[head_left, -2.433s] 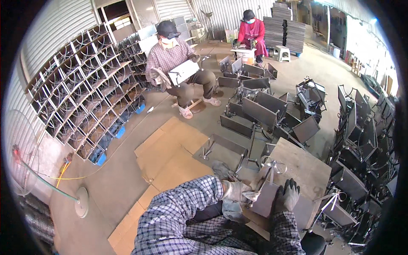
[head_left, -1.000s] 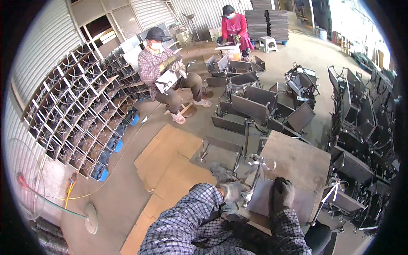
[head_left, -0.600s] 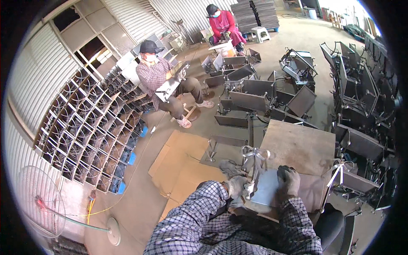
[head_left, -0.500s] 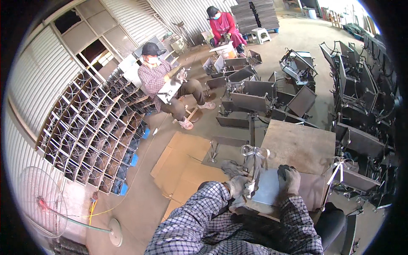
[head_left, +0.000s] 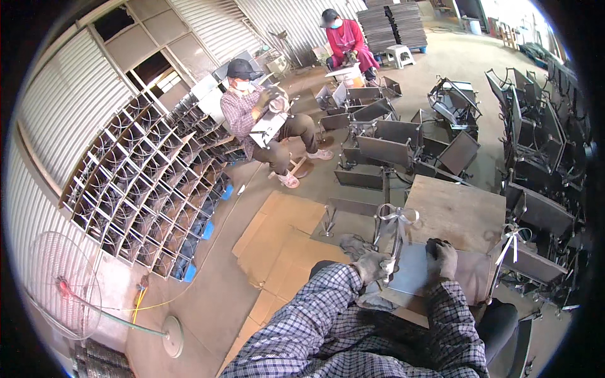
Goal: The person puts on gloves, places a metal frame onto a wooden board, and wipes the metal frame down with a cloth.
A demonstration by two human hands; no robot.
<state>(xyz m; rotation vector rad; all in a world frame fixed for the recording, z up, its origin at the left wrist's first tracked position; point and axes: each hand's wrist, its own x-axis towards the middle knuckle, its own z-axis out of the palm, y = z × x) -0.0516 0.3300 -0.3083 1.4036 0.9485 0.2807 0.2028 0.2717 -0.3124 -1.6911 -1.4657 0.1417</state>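
Note:
A flat metal shelf (head_left: 469, 272) with scrolled metal ends lies before me on a wooden board (head_left: 460, 208). Its surface looks pale blue-grey on the left and brownish on the right. My left hand (head_left: 374, 267), in a grey glove, is closed around the lower part of the left scrolled end (head_left: 398, 217). Toward the middle of the shelf, my gloved right hand (head_left: 445, 259) presses down with its fingers curled. Something dark shows at those fingertips; whether it is a pad or the glove itself is unclear. The right scrolled end (head_left: 509, 242) stands beyond that hand.
Flattened cardboard (head_left: 283, 242) covers floor to my left, near a standing fan (head_left: 66, 286). Stacked metal frames (head_left: 151, 183) line the left wall. Many dark shelves (head_left: 384, 151) stand ahead and at the right. One seated person (head_left: 265, 116) handles a shelf; another person (head_left: 348, 44) sits farther back.
The whole view has shifted slightly, so the scene sits farther right. My hands keep nearly the same places on the shelf. The nearer person's hands have moved over their piece.

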